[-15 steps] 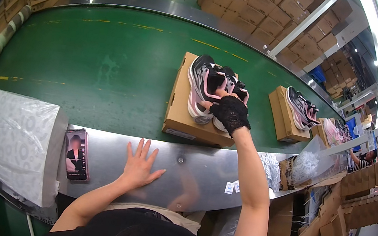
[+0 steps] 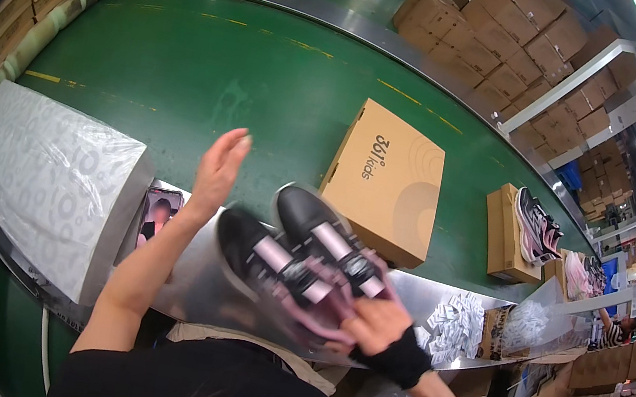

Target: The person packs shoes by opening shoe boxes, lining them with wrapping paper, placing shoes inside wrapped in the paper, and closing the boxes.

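My right hand (image 2: pixel 379 328), in a black fingerless glove, grips a pair of black and pink sneakers (image 2: pixel 320 236) by their heel ends. The pair hangs over the steel table edge close to my body, toes pointing away, slightly blurred. My left hand (image 2: pixel 218 168) is raised over the edge of the green belt, fingers stretched out and holding nothing. Beyond the sneakers a closed brown shoebox (image 2: pixel 387 180) lies on the belt, its lid bare.
A phone (image 2: pixel 158 215) lies beside a plastic-wrapped stack of patterned paper (image 2: pixel 50 181) at left. White packets (image 2: pixel 454 328) are heaped at right. Another shoebox (image 2: pixel 506 245) with sneakers stands farther right on the green belt (image 2: pixel 190 62). Cartons (image 2: pixel 509 42) are stacked behind.
My right hand has lifted the sneakers off the shoebox and brought them toward me. My left hand has risen from the steel surface and moved forward. The view has shifted.
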### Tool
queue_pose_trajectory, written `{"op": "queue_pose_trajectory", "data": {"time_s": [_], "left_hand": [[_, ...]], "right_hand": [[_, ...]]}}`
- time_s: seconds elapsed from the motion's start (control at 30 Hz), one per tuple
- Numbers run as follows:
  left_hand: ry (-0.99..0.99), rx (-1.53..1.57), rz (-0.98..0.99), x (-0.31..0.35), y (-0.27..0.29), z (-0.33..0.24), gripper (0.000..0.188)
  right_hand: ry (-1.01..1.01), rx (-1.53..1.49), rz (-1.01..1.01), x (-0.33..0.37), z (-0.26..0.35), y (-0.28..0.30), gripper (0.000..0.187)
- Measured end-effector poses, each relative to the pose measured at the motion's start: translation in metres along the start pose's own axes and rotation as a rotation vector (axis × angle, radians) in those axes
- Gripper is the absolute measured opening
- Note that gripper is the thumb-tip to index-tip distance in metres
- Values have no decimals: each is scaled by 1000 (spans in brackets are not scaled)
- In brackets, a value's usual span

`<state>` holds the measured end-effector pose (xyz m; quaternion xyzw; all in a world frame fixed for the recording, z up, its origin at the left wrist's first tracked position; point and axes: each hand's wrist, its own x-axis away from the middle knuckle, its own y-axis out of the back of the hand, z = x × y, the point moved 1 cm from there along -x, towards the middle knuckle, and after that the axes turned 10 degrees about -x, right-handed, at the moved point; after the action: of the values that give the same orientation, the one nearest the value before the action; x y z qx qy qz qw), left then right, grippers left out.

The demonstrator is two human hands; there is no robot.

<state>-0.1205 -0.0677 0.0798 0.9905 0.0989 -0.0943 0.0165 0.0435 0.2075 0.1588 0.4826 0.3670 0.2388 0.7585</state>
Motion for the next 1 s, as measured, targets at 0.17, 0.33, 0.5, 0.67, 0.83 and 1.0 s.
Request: {"op": "queue_pose_trajectory", "data": {"time_s": [0.17, 0.33, 0.5, 0.67, 0.83, 1.0], "left_hand": [[42, -302, 411, -20, -68, 31, 60], [313, -230, 634, -15, -122, 44, 57], [156, -39, 751, 5, -159, -11, 60], [103, -35, 650, 20, -152, -52, 71], [-188, -698, 311, 13, -99, 52, 73], [-200, -648, 247, -9, -81, 58, 55]], "right_hand": [[101, -10, 125, 16, 15, -47, 16], [-695, -659, 132, 11, -29, -19, 20], [-802, 347, -214, 26, -102, -41, 68], [-713, -94, -691, 38, -124, -26, 68], [-716, -1259, -1440, 91, -137, 22, 32], [-1334, -791, -993, 170, -133, -26, 25]]}}
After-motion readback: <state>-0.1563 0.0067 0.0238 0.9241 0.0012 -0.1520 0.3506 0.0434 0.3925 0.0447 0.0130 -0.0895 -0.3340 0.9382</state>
